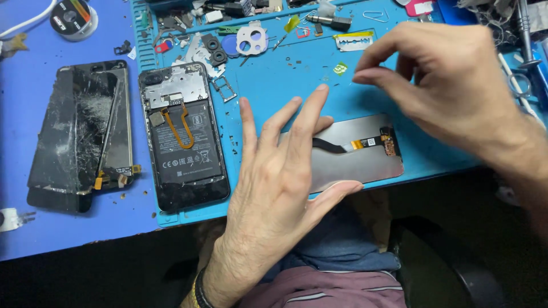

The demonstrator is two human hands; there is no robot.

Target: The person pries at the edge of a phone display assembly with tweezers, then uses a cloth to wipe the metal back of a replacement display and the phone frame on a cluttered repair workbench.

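Blue covers the whole bench (34, 228), with a lighter blue repair mat (285, 74) laid across its middle and far side. From my remote seat I see the left hand (279, 182) spread wide, fingers fanned, its thumb and fingertips resting on the near end of a replacement phone screen (365, 157) that lies face down at the mat's front edge. That grey panel carries a black ribbon cable and a small orange connector on its back. My right hand (439, 80) hovers above the panel's far end, thumb and forefinger drawn close together; whether they pinch anything I cannot tell. Just left of the left hand lies an opened phone (182, 137), back cover off, battery and an orange flex loop exposed. Further left, off the mat, sits a shattered black screen (80, 134) stacked on another panel. Beyond the hands, near the mat's far edge, lie a razor blade (354, 41), a camera cover plate (251, 39) and a scatter of small parts. A solder spool (73, 18) stands at the bench's far left corner.
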